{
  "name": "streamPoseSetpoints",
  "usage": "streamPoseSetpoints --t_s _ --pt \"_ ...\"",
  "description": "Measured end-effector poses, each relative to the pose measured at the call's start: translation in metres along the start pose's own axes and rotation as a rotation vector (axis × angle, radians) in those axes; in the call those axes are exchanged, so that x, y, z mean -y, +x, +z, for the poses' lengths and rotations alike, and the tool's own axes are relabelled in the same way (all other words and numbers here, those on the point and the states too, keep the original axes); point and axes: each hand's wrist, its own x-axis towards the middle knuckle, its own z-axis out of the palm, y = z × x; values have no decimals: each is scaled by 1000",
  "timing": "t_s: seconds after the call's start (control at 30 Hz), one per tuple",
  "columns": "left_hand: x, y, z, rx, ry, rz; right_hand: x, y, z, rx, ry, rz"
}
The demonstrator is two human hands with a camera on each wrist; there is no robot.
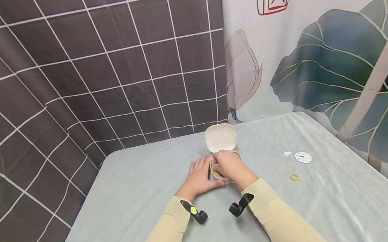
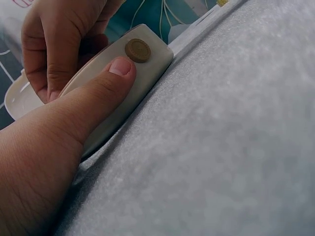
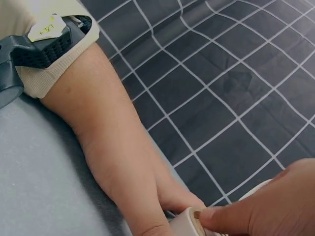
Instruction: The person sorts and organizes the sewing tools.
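Note:
A small cream case stands on the cloth-covered table with its hinged lid raised. On its front is a round brown button. My left hand steadies the case from the left, its fingers straight and spread. The left thumb lies along the front wall, its tip just below the button. My right hand reaches over the opening with bent fingers pointing down inside. In the right wrist view the right thumb touches the inner rim. Whatever is between the right fingertips is hidden.
To the right on the grey cloth lie a yellowish ring, a white printed disc and a small white scrap. A dark grid curtain and a leaf-patterned curtain hang behind the table.

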Motion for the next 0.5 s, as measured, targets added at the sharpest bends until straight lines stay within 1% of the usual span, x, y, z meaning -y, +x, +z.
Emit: streamPoseSetpoints --t_s 0.1,0.17,0.23,0.37,0.5 --pt "1 -1 0 1 0 -4 -2 0 -5 -26 54 -47" --pt "1 0 0 2 0 -7 -6 0 -10 -57 114 -82" --pt "1 0 1 -1 3 -3 -14 -1 -16 -84 180 -99" --pt "1 1 2 -12 4 -1 -41 -8 -28 -122 264 -125" --pt "1 1 1 -18 -3 3 -76 -22 -40 -152 303 -146"
